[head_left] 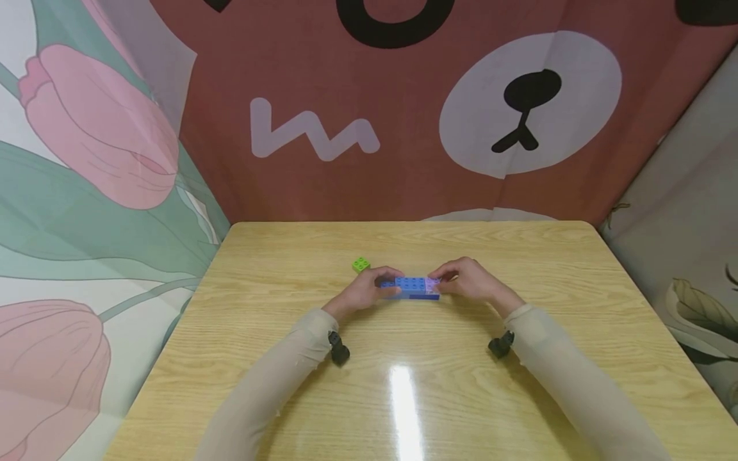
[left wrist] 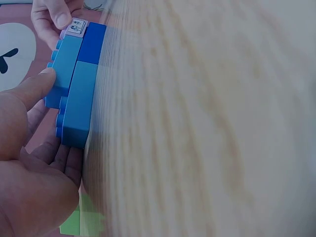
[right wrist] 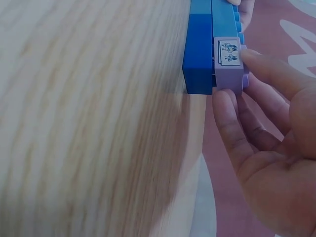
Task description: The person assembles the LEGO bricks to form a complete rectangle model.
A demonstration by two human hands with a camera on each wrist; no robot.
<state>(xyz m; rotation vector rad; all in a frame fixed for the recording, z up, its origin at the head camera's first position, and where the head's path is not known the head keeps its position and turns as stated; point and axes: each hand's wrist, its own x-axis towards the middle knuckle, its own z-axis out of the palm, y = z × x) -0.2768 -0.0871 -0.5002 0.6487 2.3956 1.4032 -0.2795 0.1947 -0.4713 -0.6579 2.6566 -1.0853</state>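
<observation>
Two layers of toy building bricks lie as a low row on the table. On top is a blue brick (head_left: 410,283), studs up, with a lavender brick (right wrist: 228,54) bearing a small printed picture at its right end. Beneath them run a lighter blue brick (left wrist: 79,106) and a dark blue brick (right wrist: 197,54). My left hand (head_left: 363,290) holds the upper blue brick by its left part, thumb on the near side and fingers behind. Thumb and fingers of my right hand (head_left: 471,280) pinch the lavender brick, which shows a thin gap above the dark blue one.
A green square brick (head_left: 360,264) sits just behind my left hand. The wooden table (head_left: 277,256) meets a curtain with a bear print (head_left: 403,186) at its back edge. Each wrist carries a small black camera.
</observation>
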